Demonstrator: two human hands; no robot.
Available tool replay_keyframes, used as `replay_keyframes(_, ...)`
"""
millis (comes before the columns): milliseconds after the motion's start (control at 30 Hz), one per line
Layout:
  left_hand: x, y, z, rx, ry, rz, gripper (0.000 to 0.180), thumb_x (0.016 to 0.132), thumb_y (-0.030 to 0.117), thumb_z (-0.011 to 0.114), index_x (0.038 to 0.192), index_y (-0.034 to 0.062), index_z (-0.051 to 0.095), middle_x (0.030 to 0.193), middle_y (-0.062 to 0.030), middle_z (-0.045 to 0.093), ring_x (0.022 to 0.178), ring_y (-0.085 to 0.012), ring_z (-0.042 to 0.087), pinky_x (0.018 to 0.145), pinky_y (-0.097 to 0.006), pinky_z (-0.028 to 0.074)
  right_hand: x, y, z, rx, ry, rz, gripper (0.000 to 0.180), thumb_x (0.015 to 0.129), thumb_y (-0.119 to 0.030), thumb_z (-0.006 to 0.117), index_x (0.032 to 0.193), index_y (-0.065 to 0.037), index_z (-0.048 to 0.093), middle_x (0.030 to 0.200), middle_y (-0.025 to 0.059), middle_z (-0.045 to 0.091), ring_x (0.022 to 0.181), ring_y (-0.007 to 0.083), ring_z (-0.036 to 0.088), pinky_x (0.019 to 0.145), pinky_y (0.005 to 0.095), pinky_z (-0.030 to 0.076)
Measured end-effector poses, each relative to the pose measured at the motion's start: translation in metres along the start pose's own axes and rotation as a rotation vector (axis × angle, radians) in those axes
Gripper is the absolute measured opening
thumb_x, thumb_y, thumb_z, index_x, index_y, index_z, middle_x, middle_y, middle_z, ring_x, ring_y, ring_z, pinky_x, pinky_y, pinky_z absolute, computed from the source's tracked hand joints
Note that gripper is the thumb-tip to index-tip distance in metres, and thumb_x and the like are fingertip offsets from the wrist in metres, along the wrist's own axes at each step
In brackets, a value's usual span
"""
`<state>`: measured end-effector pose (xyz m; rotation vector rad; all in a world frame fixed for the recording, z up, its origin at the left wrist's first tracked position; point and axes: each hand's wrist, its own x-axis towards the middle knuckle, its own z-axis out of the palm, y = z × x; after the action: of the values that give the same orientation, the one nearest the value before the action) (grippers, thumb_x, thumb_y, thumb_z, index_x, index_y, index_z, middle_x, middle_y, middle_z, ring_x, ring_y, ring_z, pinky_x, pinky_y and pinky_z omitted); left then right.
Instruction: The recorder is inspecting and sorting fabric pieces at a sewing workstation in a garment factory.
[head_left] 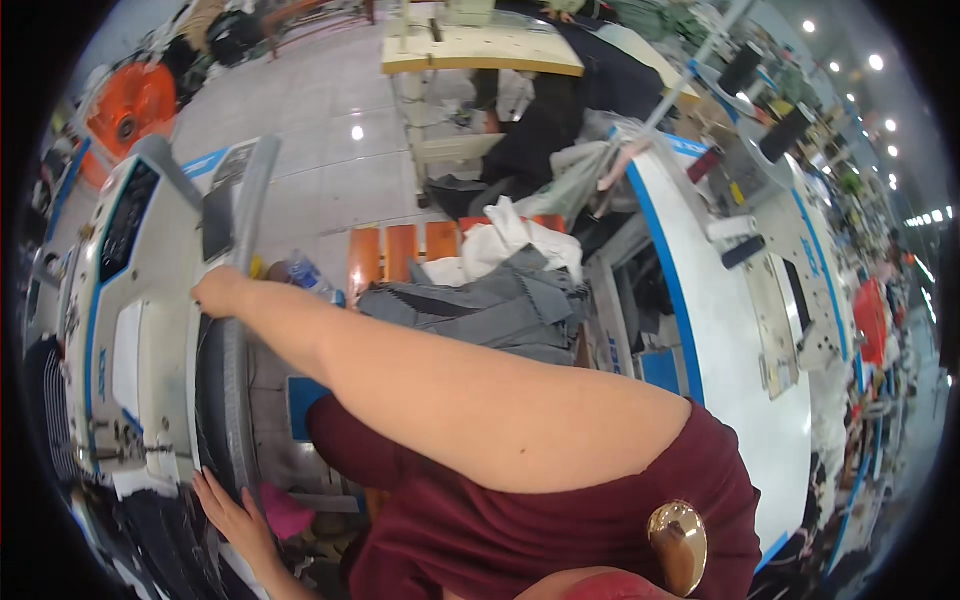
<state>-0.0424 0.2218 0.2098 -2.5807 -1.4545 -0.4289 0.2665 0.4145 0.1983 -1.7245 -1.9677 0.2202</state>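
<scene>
My right arm reaches across to the sewing machine (pixel 150 260) on the left. At the far end of a strip of dark cloth (pixel 213 390), my right hand (pixel 217 291) is closed, its fingers curled at the cloth's end. The cloth lies lengthwise between the machine and the grey table edge (pixel 243 400). Nearer to me, my left hand (pixel 235 518) is open, its fingers stretched out over the cloth by the table edge. More dark fabric (pixel 160 540) lies under the machine's needle end.
Grey garment pieces (pixel 490 310) and white cloth (pixel 510 245) are piled on an orange slatted bench (pixel 385 255). Another sewing table (pixel 720 300) with thread cones (pixel 785 135) stands at right. An orange fan (pixel 130 115) is far left, and a plastic bottle (pixel 310 275) is near the bench.
</scene>
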Motion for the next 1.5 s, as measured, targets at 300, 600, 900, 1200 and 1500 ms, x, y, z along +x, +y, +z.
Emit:
replay_keyframes(300,-0.019,-0.034,0.009,0.034,-0.089,0.038,0.07,0.082,0.028,0.057,0.14,0.0046,0.026,0.144,-0.0163,0.028,0.134,-0.0335,0.023,0.108,-0.047,0.017,0.041,-0.048,0.019,-0.12,-0.001,-0.114,0.018,0.071,-0.018,0.056,0.083,-0.015,0.069,0.087,0.0116,0.067,0.084,0.0295,0.064,0.075,0.0428,0.05)
replay_keyframes(600,0.007,0.007,0.002,-0.142,-0.115,-0.086,0.081,0.071,0.03,0.069,0.138,0.0053,0.03,0.142,-0.0163,0.031,0.133,-0.0315,0.027,0.108,-0.045,0.02,0.046,0.015,0.029,-0.083,0.09,-0.205,0.03,0.081,-0.041,0.058,0.099,-0.018,0.065,0.088,0.01,0.066,0.084,0.0311,0.062,0.07,0.0422,0.049)
replay_keyframes(900,-0.009,0.004,0.013,-0.188,-0.039,-0.166,0.08,0.069,0.03,0.071,0.136,0.0052,0.033,0.141,-0.0139,0.033,0.133,-0.0275,0.027,0.109,-0.044,0.019,-0.009,-0.082,0.048,-0.122,0.282,-0.59,0.043,0.083,-0.029,0.059,0.12,-0.01,0.05,0.124,0.0133,0.049,0.118,0.0316,0.043,0.096,0.0467,0.033)
replay_keyframes(1200,-0.018,0.005,0.01,-0.308,0.072,-0.284,0.078,0.069,0.027,0.07,0.133,-0.0008,0.035,0.139,-0.0203,0.033,0.132,-0.0309,0.028,0.109,-0.043,0.02,-0.09,-0.139,0.066,-0.048,-0.085,-0.665,0.059,0.087,-0.04,0.05,0.131,-0.002,0.04,0.136,0.0181,0.039,0.13,0.0314,0.032,0.106,0.0457,0.022)
replay_keyframes(1500,-0.041,0.01,-0.001,-0.209,0.017,-0.382,0.078,0.069,0.026,0.071,0.136,0.0066,0.034,0.141,-0.0185,0.03,0.133,-0.0316,0.026,0.107,-0.047,0.02,-0.076,-0.12,0.062,-0.079,-0.098,-0.5,0.06,0.088,-0.042,0.048,0.133,-0.004,0.038,0.139,0.0176,0.035,0.132,0.0304,0.028,0.108,0.0449,0.018)
